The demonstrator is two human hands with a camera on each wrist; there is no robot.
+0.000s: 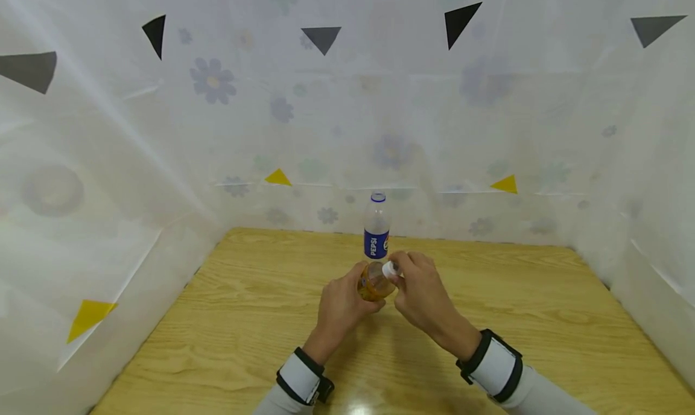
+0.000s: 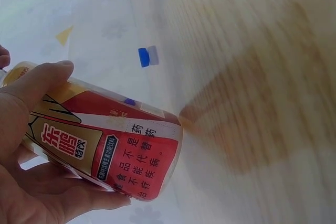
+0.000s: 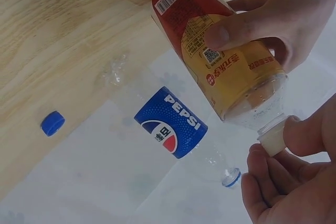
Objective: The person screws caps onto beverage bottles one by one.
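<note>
A drink bottle with a red and gold label [image 2: 113, 140] is gripped round its body by my left hand [image 1: 341, 300]. It tilts, its neck towards my right hand [image 1: 426, 299]. Thumb and fingers of that hand pinch the white cap [image 3: 274, 139] at the bottle's mouth. Just behind the hands in the head view stands a clear Pepsi bottle [image 1: 376, 243] with a blue label and a blue ring round its uncapped neck. No drink shows in its clear upper part.
A loose blue cap [image 3: 52, 123] lies on the wooden table [image 1: 244, 318] near the Pepsi bottle. White sheeting [image 1: 347, 119] with flower prints and black and yellow triangles walls in the back and both sides.
</note>
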